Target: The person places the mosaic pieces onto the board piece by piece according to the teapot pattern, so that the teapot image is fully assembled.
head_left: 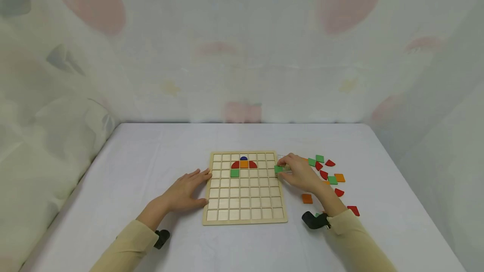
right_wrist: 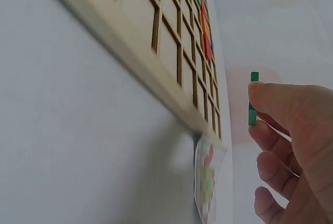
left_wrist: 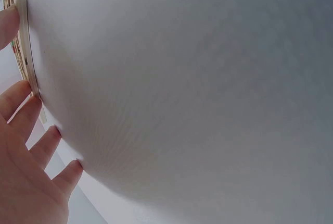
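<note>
A wooden grid board [head_left: 249, 192] lies flat on the white table. In its upper cells sit a blue half-round piece [head_left: 243, 158], an orange square [head_left: 244, 164] with a red quarter-round piece [head_left: 235, 165] on its left and another on its right, and a green square [head_left: 235, 173]. My left hand [head_left: 188, 191] rests along the board's left edge, fingers spread and touching it. Between thumb and fingertips my right hand [head_left: 300, 172] pinches a green square tile [right_wrist: 253, 99], raised by the board's right edge; the wrist view shows it edge-on.
Loose green, orange and red tiles [head_left: 332, 180] lie scattered right of the board, some hidden by the right arm. A printed pattern card [right_wrist: 206, 182] lies against the board's right side. A patterned cloth [head_left: 242, 53] hangs behind the table.
</note>
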The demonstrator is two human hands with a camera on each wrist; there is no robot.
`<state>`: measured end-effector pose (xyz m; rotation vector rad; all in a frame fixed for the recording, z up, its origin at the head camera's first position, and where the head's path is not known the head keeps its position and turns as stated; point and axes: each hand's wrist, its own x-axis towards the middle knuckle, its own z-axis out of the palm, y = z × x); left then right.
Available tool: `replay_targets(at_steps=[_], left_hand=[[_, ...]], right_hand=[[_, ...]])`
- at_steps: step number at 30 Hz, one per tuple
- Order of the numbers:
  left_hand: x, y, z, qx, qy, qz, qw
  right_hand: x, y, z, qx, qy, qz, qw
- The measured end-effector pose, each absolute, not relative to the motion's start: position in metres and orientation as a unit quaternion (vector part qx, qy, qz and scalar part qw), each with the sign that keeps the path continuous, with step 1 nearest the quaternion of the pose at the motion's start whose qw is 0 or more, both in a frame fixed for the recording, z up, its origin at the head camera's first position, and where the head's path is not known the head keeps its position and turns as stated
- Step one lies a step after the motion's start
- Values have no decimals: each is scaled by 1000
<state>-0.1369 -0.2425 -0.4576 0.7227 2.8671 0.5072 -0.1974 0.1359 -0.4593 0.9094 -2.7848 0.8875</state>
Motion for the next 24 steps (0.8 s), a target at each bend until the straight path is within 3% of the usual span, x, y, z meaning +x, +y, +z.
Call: replay_targets(at_steps=[12, 24], left_hand=[[-137, -240, -457, 242, 953, 171, 68], [-137, -241, -456, 238, 952, 175, 74]], right_hand=[[-198, 87, -461, 254, -926, 279, 24], [-196, 53, -472, 287, -923, 252, 51]])
